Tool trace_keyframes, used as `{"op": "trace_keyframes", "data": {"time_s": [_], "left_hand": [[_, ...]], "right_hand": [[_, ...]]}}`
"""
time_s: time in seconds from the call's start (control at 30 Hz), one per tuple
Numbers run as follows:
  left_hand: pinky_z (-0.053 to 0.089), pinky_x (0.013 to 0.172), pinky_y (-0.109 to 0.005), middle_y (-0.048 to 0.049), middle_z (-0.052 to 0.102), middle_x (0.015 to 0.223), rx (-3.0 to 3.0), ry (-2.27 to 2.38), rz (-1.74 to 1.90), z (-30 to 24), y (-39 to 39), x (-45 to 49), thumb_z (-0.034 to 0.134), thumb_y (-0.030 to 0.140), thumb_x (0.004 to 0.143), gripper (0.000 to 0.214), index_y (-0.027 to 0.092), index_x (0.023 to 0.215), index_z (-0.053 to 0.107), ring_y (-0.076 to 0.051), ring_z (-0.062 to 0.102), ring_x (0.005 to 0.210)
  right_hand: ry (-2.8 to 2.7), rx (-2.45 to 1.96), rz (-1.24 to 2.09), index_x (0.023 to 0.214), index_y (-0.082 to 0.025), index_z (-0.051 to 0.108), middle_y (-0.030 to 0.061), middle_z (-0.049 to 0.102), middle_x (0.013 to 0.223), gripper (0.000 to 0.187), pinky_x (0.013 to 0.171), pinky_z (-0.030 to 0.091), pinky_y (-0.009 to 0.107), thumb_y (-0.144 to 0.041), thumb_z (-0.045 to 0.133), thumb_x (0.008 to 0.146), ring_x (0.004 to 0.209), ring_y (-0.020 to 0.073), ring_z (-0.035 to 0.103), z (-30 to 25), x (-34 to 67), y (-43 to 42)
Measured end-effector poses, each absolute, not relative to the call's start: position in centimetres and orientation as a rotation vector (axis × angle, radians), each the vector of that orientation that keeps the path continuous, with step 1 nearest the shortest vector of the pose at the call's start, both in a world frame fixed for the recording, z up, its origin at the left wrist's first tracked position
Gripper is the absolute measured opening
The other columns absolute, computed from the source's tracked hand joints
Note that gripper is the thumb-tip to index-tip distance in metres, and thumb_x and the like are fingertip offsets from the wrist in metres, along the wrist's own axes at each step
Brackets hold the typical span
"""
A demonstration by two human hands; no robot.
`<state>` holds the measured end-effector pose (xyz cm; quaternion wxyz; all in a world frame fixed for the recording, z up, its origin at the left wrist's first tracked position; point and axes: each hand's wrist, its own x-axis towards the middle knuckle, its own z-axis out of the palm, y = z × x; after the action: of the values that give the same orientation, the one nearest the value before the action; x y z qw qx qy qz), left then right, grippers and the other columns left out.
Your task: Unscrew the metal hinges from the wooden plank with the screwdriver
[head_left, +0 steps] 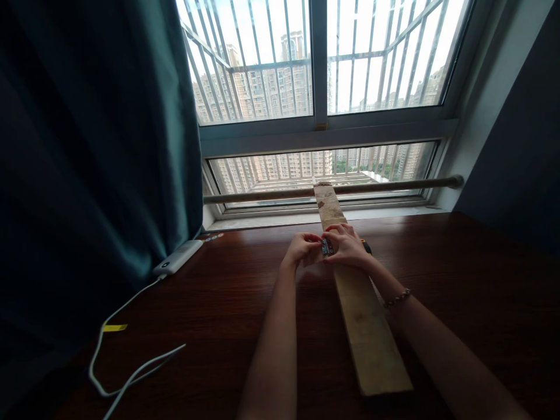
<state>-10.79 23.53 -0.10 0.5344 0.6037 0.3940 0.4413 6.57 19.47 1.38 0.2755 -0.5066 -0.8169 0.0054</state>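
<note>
A long pale wooden board [365, 326] lies on the dark red-brown tabletop, its far end reaching the rail by the window. Over the board's left edge, both hands meet at a small dark and silvery piece [326, 247] whose kind I cannot make out. My left hand [301, 248] pinches it from the left, with a pale flat scrap [312, 256] below the fingers. From the right, my right hand [349, 248] curls its thumb and fingers around the same piece. Behind the right hand, a black and yellow object [366, 247] is partly hidden.
At the left, a white power strip or power bank [179, 258] lies against the blue curtain [175, 146], with a white cable [98, 350] looping forward. A yellow tag [115, 328] sits by the cable. A horizontal rail [394, 186] crosses before the window.
</note>
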Motion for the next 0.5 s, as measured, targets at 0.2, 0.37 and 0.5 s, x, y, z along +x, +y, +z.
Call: {"op": "trace_keyframes", "data": {"time_s": [0.2, 0.37, 0.5], "left_hand": [[0.045, 0.066, -0.03, -0.0066, 0.065, 0.07, 1.318, 0.955, 1.033, -1.1, 24.1, -10.8, 0.079, 0.026, 0.045, 0.034, 0.011, 0.074, 0.069, -0.015, 0.057, 0.064], [0.044, 0.08, -0.033, -0.0094, 0.061, 0.097, 1.388, 0.967, 1.106, -1.5, 24.2, -10.9, 0.08, 0.028, 0.045, 0.031, 0.013, 0.071, 0.071, -0.018, 0.058, 0.083], [0.043, 0.084, -0.033, -0.0101, 0.056, 0.109, 1.339, 0.872, 1.129, -1.7, 23.9, -10.9, 0.079, 0.023, 0.046, 0.028, 0.014, 0.072, 0.071, -0.02, 0.057, 0.09]], "right_hand": [[-2.192, -1.348, 0.006, 0.108, -0.035, 0.055, -0.0006, 0.045, 0.117, 0.064, 0.091, 0.032, 0.041, -0.046, 0.072, 0.048, 0.114, 0.0286, 0.029, 1.1, 6.6, 19.6], [-2.195, -1.348, 0.017, 0.107, -0.035, 0.056, -0.0007, 0.044, 0.118, 0.061, 0.09, 0.031, 0.042, -0.046, 0.071, 0.049, 0.114, 0.0289, 0.029, 1.2, 6.6, 19.6], [-2.195, -1.341, 0.021, 0.108, -0.035, 0.056, -0.0003, 0.045, 0.117, 0.062, 0.091, 0.031, 0.042, -0.046, 0.071, 0.049, 0.114, 0.0287, 0.029, 1.2, 6.6, 19.5]]}}
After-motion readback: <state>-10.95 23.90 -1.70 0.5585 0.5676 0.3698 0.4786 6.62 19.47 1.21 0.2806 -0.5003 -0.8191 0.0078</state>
